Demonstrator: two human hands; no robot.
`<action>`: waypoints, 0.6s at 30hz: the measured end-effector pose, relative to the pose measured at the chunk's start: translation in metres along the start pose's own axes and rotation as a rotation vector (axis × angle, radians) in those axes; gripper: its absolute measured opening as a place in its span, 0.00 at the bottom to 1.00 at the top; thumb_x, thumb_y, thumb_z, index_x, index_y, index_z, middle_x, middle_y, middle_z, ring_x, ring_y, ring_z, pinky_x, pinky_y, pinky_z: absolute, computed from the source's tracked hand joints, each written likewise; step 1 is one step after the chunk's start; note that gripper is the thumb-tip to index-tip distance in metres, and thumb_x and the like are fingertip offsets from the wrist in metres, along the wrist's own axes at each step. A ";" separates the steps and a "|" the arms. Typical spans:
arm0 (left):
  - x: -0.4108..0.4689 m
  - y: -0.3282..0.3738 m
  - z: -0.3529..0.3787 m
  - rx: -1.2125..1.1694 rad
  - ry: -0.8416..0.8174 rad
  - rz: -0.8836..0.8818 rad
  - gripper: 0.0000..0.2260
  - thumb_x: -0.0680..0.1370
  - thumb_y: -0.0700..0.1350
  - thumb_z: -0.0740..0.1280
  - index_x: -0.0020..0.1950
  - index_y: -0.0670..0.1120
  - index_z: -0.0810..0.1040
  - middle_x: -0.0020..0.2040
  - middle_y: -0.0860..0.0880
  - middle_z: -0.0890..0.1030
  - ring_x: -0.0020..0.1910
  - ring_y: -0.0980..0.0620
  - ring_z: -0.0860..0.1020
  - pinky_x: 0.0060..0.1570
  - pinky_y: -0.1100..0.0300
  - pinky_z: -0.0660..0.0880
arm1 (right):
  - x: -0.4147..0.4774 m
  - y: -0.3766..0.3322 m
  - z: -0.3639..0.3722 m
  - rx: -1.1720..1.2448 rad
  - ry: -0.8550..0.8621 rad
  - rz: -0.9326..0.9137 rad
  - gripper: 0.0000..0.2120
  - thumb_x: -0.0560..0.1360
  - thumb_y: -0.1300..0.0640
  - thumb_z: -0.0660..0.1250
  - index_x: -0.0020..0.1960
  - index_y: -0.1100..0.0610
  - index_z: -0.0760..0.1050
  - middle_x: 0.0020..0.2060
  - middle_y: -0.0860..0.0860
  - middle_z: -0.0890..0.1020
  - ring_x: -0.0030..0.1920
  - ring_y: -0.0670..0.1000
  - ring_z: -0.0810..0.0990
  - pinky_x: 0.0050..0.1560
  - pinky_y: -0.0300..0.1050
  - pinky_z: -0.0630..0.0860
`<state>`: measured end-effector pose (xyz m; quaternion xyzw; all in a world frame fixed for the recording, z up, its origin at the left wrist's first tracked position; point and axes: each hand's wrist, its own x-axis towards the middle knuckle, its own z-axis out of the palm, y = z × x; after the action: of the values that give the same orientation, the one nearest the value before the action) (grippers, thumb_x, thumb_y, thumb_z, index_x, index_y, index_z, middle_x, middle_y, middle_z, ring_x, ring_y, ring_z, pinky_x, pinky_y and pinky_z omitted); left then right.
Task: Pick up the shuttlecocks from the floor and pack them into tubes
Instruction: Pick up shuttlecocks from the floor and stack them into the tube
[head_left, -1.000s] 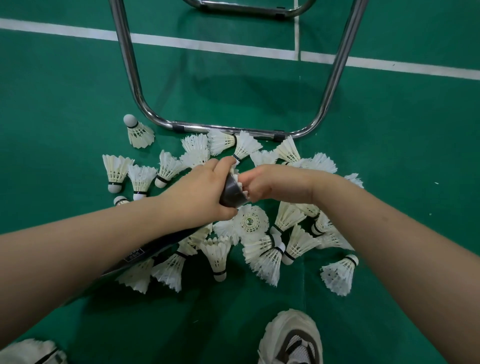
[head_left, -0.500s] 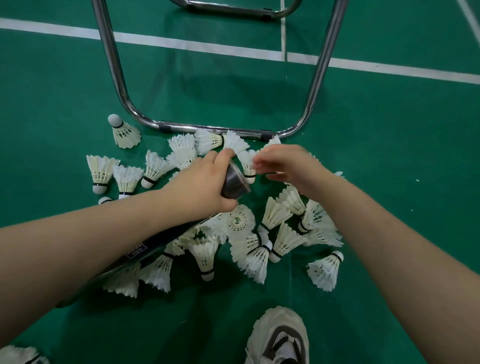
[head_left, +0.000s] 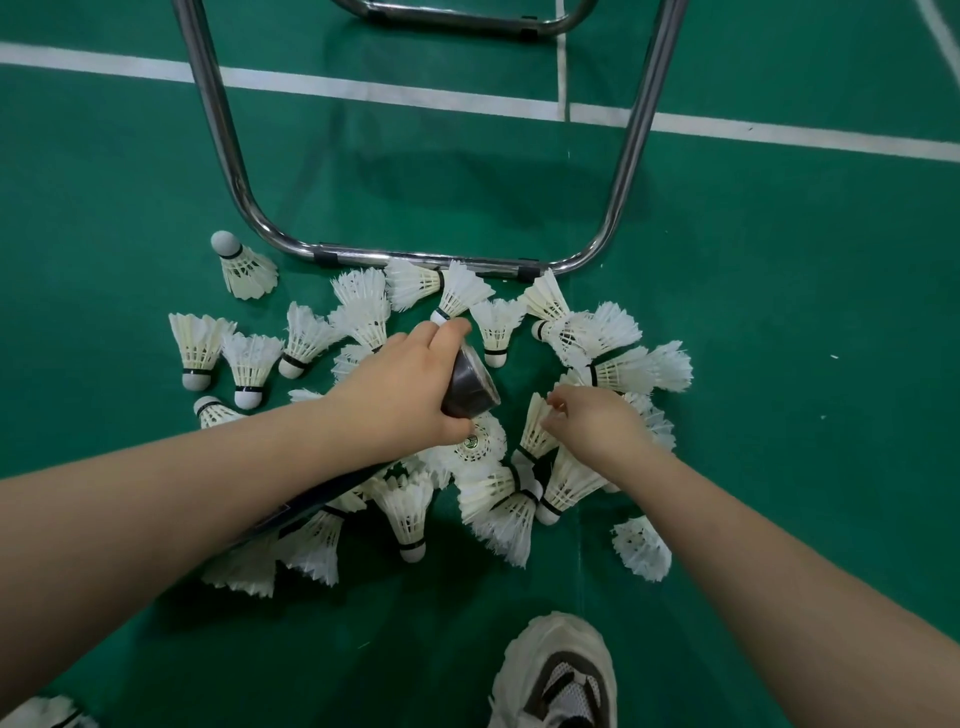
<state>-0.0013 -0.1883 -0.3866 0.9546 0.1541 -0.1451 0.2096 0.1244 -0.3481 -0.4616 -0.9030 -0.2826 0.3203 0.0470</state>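
Several white feather shuttlecocks (head_left: 498, 325) lie scattered in a heap on the green court floor. My left hand (head_left: 400, 389) grips the open end of a dark tube (head_left: 467, 387), which runs back under my forearm. My right hand (head_left: 592, 421) is just right of the tube mouth, its fingers pinching the feather rim of one shuttlecock (head_left: 535, 426) in the pile. Whether that shuttlecock is off the floor I cannot tell. The tube's inside is hidden.
A chrome tubular frame (head_left: 431, 257) stands on the floor just behind the heap, with white court lines (head_left: 395, 93) beyond. My white shoes show at the bottom right (head_left: 561, 675) and bottom left corner (head_left: 47, 717). One shuttlecock (head_left: 641, 545) lies apart on the right.
My right hand has left the tube mouth, swung out over the far shuttlecocks, then come back and down onto a shuttlecock right of the tube. My left hand keeps hold of the tube.
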 end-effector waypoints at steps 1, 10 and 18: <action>0.000 0.000 0.000 -0.003 0.003 0.002 0.40 0.69 0.55 0.71 0.73 0.48 0.51 0.64 0.46 0.67 0.61 0.46 0.68 0.62 0.51 0.69 | 0.001 0.000 -0.001 0.017 0.007 -0.001 0.16 0.77 0.53 0.59 0.63 0.53 0.73 0.54 0.52 0.79 0.52 0.54 0.77 0.46 0.44 0.73; -0.001 0.004 0.004 0.016 -0.005 0.015 0.40 0.70 0.55 0.70 0.74 0.48 0.50 0.65 0.46 0.66 0.62 0.46 0.68 0.62 0.52 0.68 | -0.001 -0.004 -0.013 0.541 0.187 0.062 0.11 0.78 0.52 0.59 0.55 0.57 0.75 0.38 0.49 0.76 0.33 0.47 0.72 0.33 0.42 0.69; -0.001 0.002 0.003 0.002 -0.008 0.006 0.41 0.69 0.55 0.71 0.74 0.48 0.50 0.65 0.46 0.67 0.61 0.46 0.68 0.62 0.51 0.68 | -0.021 -0.036 -0.049 1.022 0.469 -0.233 0.12 0.77 0.60 0.61 0.36 0.50 0.73 0.33 0.45 0.75 0.37 0.46 0.73 0.43 0.42 0.72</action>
<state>-0.0024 -0.1922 -0.3882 0.9547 0.1503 -0.1484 0.2098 0.1231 -0.3246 -0.4020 -0.7752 -0.1714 0.2000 0.5741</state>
